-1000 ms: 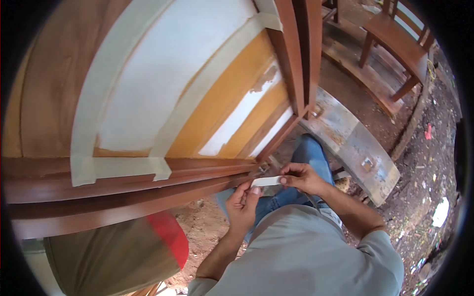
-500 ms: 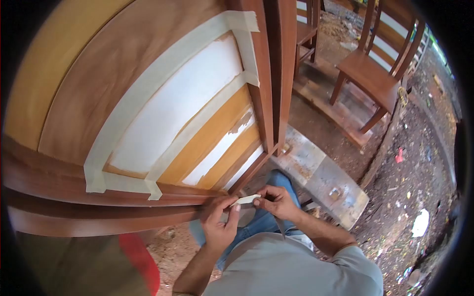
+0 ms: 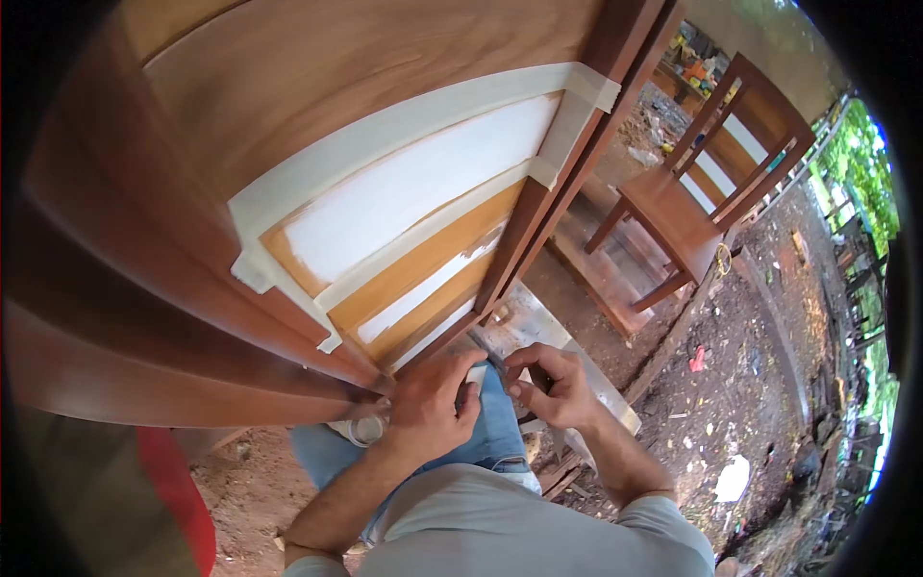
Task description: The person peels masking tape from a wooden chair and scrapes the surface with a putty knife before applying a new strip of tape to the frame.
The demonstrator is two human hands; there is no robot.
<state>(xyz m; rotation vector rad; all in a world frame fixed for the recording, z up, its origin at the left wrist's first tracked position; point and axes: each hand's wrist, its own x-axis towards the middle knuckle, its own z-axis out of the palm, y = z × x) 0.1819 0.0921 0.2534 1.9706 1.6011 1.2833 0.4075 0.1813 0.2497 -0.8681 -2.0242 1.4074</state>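
Note:
My left hand is closed, with a small pale piece of masking tape showing at its fingertips. A short gap to the right, my right hand is curled with thumb and index finger close together; anything pinched there is too small to make out. Both hands are over my jeans, below a brown wooden panel. On the panel, strips of masking tape frame a white painted band. Beneath that band lie ochre stripes and a narrower, patchy white stripe.
A stained bench stands just beyond my knee. Farther right, a brown wooden chair rests on a low wooden platform. Littered soil spreads along the right. A clear round container is by my left forearm.
The pale tape was stretched between both hands; now my hands are apart and it shows only at the left. My view has turned to the right.

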